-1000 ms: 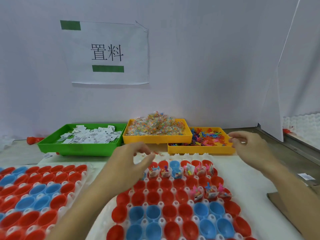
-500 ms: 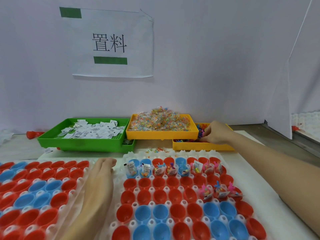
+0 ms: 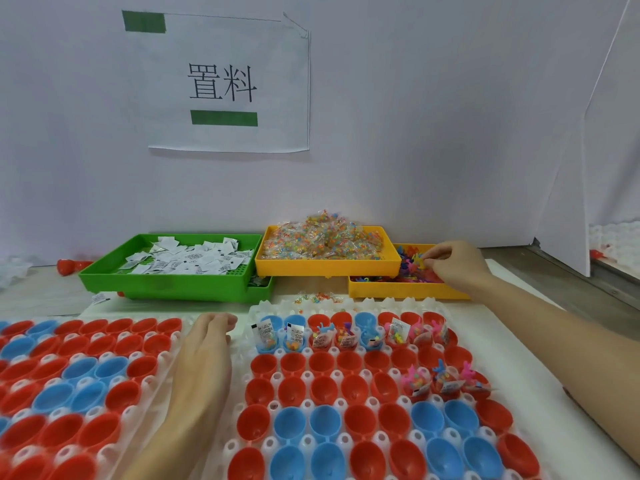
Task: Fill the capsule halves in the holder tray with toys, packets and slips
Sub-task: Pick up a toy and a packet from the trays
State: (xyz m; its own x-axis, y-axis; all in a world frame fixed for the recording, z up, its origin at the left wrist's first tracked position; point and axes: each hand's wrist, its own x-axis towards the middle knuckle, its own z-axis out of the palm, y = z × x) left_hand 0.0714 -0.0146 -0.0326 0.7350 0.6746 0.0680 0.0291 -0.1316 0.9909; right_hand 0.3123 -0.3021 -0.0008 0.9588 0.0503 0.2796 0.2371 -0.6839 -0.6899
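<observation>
Well, L hand lay flat w/ loose fingers on the white strip between the two holder trays, holding nothing. Centre holder tray had its far row of capsule halves filled w/ toys, packets & slips; three more filled at R. R hand reached into the yellow bin, fingertips pinching a yellow toy.

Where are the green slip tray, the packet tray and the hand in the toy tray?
green slip tray [image 3: 166,284], head view, front wall
packet tray [image 3: 325,267], head view, front wall
right hand [image 3: 457,265], head view, back of hand
</observation>
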